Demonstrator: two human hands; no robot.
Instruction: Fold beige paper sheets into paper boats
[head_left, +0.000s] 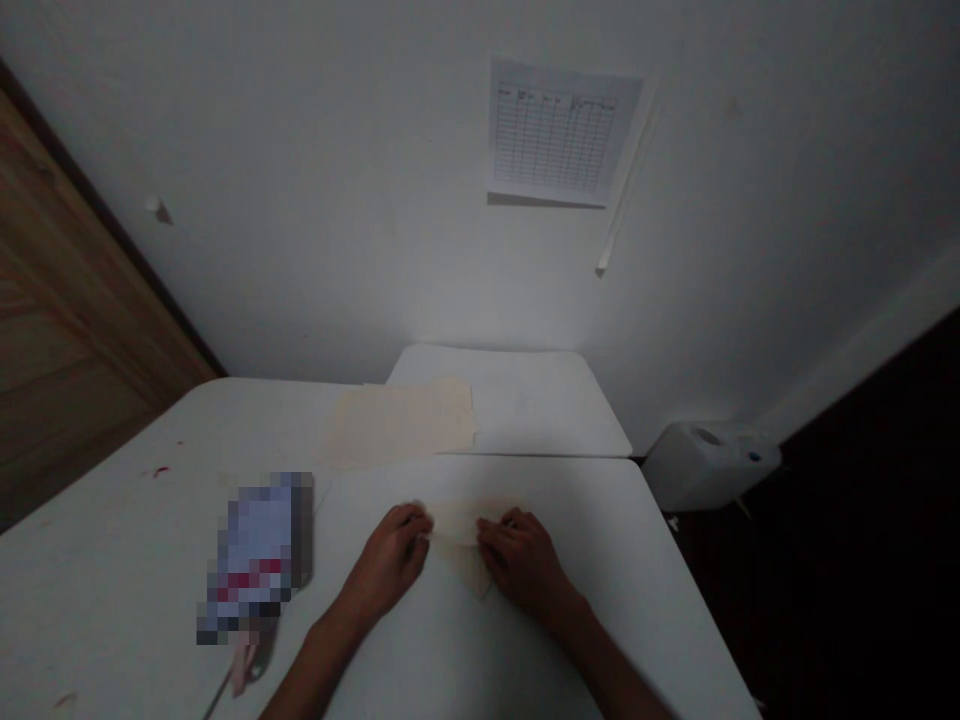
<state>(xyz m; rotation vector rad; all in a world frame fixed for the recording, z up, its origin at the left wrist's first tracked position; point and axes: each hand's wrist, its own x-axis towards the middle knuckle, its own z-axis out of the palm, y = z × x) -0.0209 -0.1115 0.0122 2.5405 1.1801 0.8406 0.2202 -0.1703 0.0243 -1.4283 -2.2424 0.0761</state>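
A small, thin cream sheet, folded so that a pointed corner hangs toward me, lies on the white table. My left hand pinches its left end with thumb and fingers. At the right end, my right hand has its fingers curled down onto the same sheet. Whether it is paper or another thin material, I cannot tell. Beyond my hands lies a larger stack of flat cream sheets, which neither hand touches.
Left of my left hand lies a pixelated, blurred object with a pinkish cord end. A second white tabletop adjoins the wall. Beside the table's right edge stands a white plastic jug. A printed chart hangs above.
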